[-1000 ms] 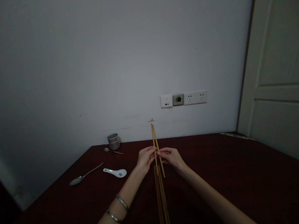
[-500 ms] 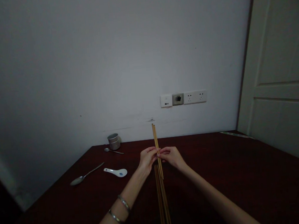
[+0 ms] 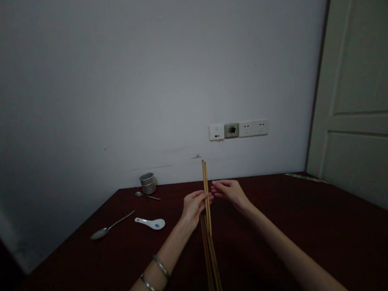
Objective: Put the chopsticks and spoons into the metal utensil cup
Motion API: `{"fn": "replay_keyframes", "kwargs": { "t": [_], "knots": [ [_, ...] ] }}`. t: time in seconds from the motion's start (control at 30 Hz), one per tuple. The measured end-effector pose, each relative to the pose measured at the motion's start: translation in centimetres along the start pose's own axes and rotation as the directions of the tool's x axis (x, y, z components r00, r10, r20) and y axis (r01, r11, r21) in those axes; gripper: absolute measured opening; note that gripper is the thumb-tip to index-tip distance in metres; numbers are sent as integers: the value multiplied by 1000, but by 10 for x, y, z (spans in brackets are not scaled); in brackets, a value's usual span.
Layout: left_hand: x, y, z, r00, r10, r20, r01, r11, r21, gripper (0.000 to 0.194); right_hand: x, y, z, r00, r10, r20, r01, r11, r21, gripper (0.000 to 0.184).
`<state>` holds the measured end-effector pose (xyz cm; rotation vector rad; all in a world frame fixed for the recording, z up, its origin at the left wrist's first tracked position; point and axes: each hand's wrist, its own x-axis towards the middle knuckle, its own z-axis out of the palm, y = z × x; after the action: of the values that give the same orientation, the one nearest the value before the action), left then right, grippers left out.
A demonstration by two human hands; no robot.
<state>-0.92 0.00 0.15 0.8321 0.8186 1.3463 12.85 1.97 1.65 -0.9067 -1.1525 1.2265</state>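
Observation:
My left hand [image 3: 194,205] pinches a pair of wooden chopsticks [image 3: 205,180] and holds them upright above the dark red table [image 3: 321,225]. My right hand [image 3: 229,190] hovers just right of them with loosely bent fingers, holding nothing and not touching them. Several more chopsticks [image 3: 212,269] lie on the table below, running toward me. Two bangles [image 3: 155,274] circle my left wrist.
A metal spoon [image 3: 109,227] and a white ceramic spoon [image 3: 150,222] lie at the left. A metal cup [image 3: 147,183] and a small spoon [image 3: 146,195] sit by the wall. Wall sockets [image 3: 239,129] are behind. A door [image 3: 365,105] stands at right.
The two held chopsticks have been brought from crossed to side by side and upright. My right hand has let go of them and moved up and to the right.

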Motion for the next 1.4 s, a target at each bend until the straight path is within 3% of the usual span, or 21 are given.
{"fn": "replay_keyframes", "kwargs": {
  "t": [0.27,0.7,1.0,1.2,1.4],
  "knots": [
    [-10,-9,6,996,-58,64,56,998,20,6,2,17,7,1000,19,-8,-18,997,75,33],
    [-8,-12,0,986,-86,143,75,994,76,6,-3,18,6,996,89,-4,-88,989,116,29],
    [-5,-8,-9,962,-180,207,135,968,214,12,-3,27,-1,989,143,25,-144,989,30,29],
    [-7,-6,-10,940,-250,232,170,933,318,15,-11,30,-5,976,211,50,-215,973,87,21],
    [-9,-2,-18,894,-318,314,125,852,508,16,-25,34,-4,953,302,2,-301,952,62,13]
  ]
}}
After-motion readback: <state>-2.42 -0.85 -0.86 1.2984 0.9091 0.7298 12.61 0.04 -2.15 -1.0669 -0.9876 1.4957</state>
